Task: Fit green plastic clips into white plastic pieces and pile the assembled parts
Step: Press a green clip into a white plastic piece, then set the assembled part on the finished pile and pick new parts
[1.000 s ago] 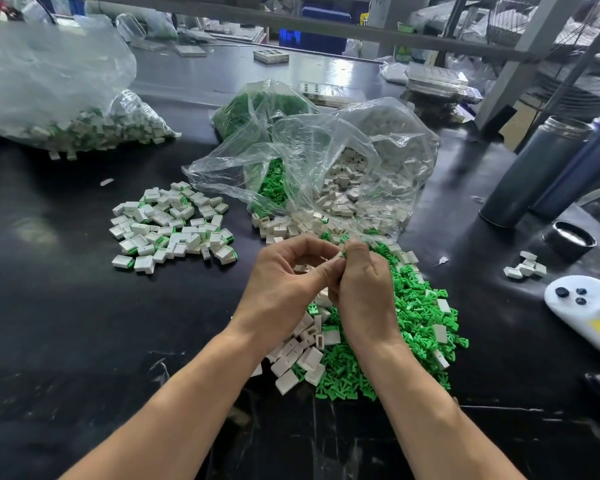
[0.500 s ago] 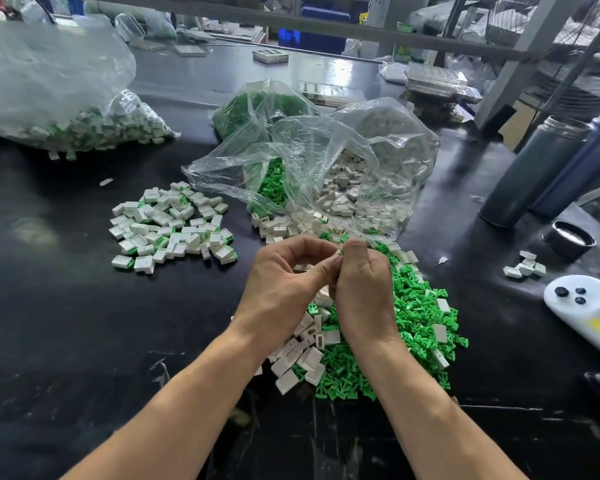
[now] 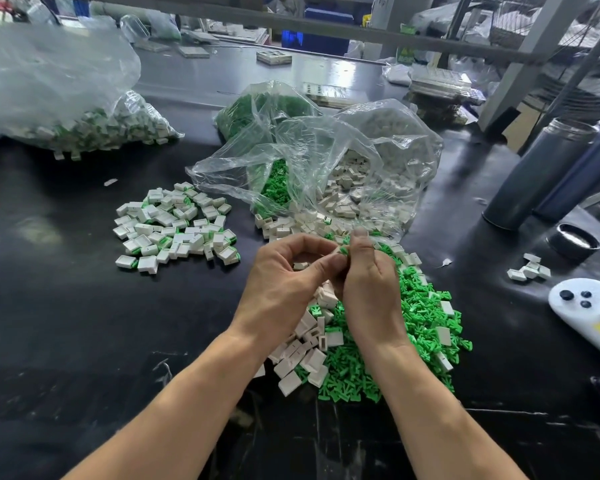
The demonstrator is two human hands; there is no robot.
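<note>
A white piece (image 3: 334,251) is pinched in the left hand (image 3: 284,289), and a green clip (image 3: 343,250) is pinched against it by the right hand (image 3: 369,285), directly above the loose green clip heap (image 3: 420,327). The assembled pile (image 3: 174,230) is seen left of that heap, well apart; clear bags (image 3: 326,161) lie behind it.

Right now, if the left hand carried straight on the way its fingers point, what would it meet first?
The left hand points right, at the right hand, so it would meet that almost at once; their fingertips already pinch a white piece with a green clip between them.
</note>
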